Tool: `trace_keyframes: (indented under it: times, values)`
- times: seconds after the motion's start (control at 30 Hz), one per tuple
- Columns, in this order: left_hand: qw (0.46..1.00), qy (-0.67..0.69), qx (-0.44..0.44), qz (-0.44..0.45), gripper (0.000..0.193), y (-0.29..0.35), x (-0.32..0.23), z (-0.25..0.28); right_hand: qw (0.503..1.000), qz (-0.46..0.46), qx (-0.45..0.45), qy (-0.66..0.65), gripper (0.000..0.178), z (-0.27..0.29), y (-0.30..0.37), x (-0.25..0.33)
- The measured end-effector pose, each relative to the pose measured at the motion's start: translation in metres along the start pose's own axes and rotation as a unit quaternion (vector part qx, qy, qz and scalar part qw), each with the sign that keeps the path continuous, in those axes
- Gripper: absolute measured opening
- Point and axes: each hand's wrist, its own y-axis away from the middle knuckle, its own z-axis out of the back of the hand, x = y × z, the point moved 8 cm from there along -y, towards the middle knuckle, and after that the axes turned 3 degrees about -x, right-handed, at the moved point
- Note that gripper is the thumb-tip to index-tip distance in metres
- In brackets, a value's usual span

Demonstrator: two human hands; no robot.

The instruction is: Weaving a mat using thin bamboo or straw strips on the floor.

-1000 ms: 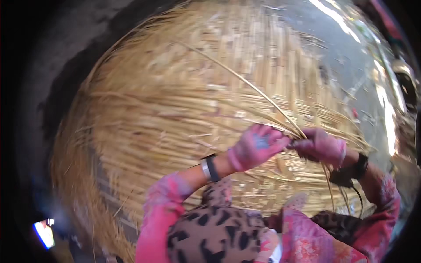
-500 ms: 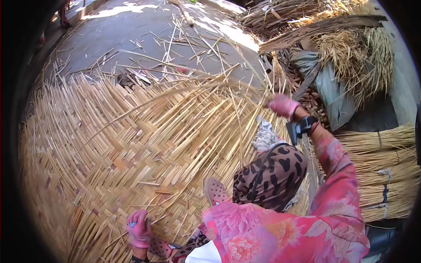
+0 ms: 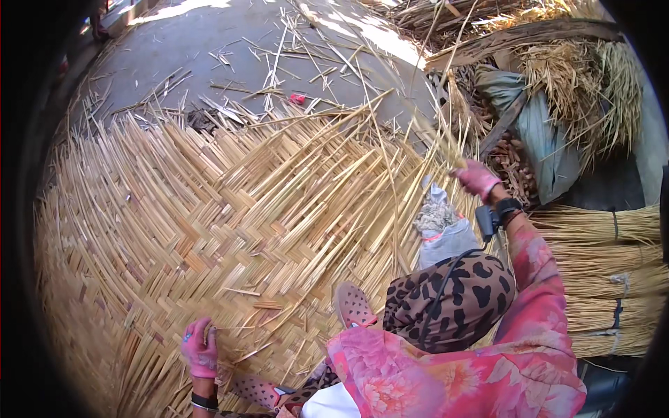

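A large woven mat of split reed (image 3: 230,230) spreads before me in a herringbone pattern, its loose strip ends fanning out at the far and left sides. In a pink glove, my right hand (image 3: 477,179) is closed around long reed strips (image 3: 440,136), raised over the mat's right edge and blurred by motion along their length. My left hand (image 3: 200,352), also gloved in pink, is low over the mat's near part, with thumb and fingers apart. A thin sliver lies close to its fingertips; I see nothing gripped there.
Tied reed bundles (image 3: 599,240) lie at the right. Behind them are dry straw (image 3: 557,83), a wooden plank (image 3: 523,43) and a grey-blue sheet (image 3: 550,150). A whitish sack (image 3: 446,237) rests beside my knee. Reed scraps (image 3: 279,59) litter the grey floor beyond the mat.
My right hand has swung a little to the right, and the long strips now point upward and away. My left hand has shifted left and slightly up, its fingers spreading.
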Motion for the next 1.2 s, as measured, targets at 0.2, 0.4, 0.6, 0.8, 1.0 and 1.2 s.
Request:
trace_keyframes:
  times: [0.2,0.4,0.6,0.8,1.0,1.2]
  values:
    - [0.999,-0.032,-0.024,-0.007,0.042,0.02,0.004,0.013,0.964,0.194,-0.049,0.176,0.044,-0.062,-0.023,0.053]
    - [0.982,-0.153,-0.066,0.09,0.062,0.084,0.055,0.039,0.929,0.341,0.126,0.076,0.023,-0.119,0.046,0.215]
    - [0.974,-0.196,-0.023,0.11,0.068,0.087,0.05,0.025,0.679,0.696,0.157,0.172,0.04,-0.273,0.151,0.358]
    - [0.963,-0.205,0.062,0.166,0.063,0.087,0.068,0.017,0.557,0.795,0.197,0.137,0.053,-0.39,0.212,0.367]
    - [0.952,-0.138,0.148,0.228,0.065,0.103,0.093,-0.004,0.531,0.813,0.209,0.113,0.053,-0.413,0.19,0.358]
    - [0.965,-0.169,0.106,0.174,0.064,0.095,0.084,-0.001,0.526,0.807,0.219,0.151,0.053,-0.426,0.19,0.35]
